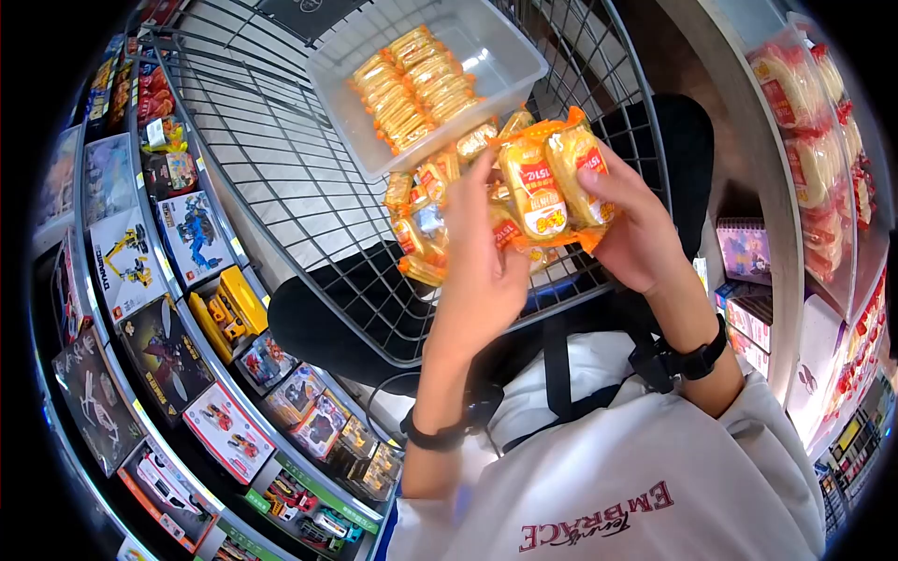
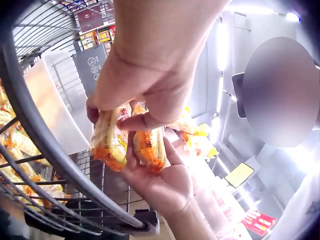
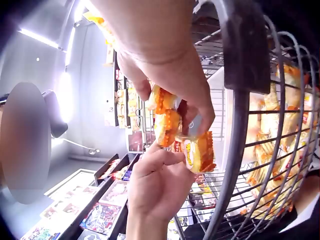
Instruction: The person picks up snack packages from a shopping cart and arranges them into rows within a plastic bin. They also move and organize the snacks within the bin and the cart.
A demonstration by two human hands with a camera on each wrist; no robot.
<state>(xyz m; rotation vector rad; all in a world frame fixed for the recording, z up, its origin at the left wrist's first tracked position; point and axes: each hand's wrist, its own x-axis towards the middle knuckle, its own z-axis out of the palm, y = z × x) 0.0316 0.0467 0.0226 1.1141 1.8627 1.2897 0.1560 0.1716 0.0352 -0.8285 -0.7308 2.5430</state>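
Observation:
In the head view my right hand (image 1: 634,224) holds two wrapped snack packs (image 1: 538,192) side by side, its thumb lying across the right one. These packs have clear and yellow wrappers with crimped orange ends. To their left, my left hand (image 1: 486,280) grips another snack pack (image 1: 506,228), its fingers partly hidden behind the packs. In the left wrist view the left thumb presses along a snack pack (image 2: 114,142), with the right palm (image 2: 162,187) beneath. Both hands are close together over the near end of a wire shopping cart (image 1: 309,201).
A translucent plastic bin (image 1: 505,70) in the cart contains rows of similar packs (image 1: 412,84). More loose packs (image 1: 421,229) lie in the cart beside the bin. Shelves of boxed toys (image 1: 192,238) stand left. At right, a shelf edge (image 1: 790,215) borders hanging bagged goods (image 1: 804,140).

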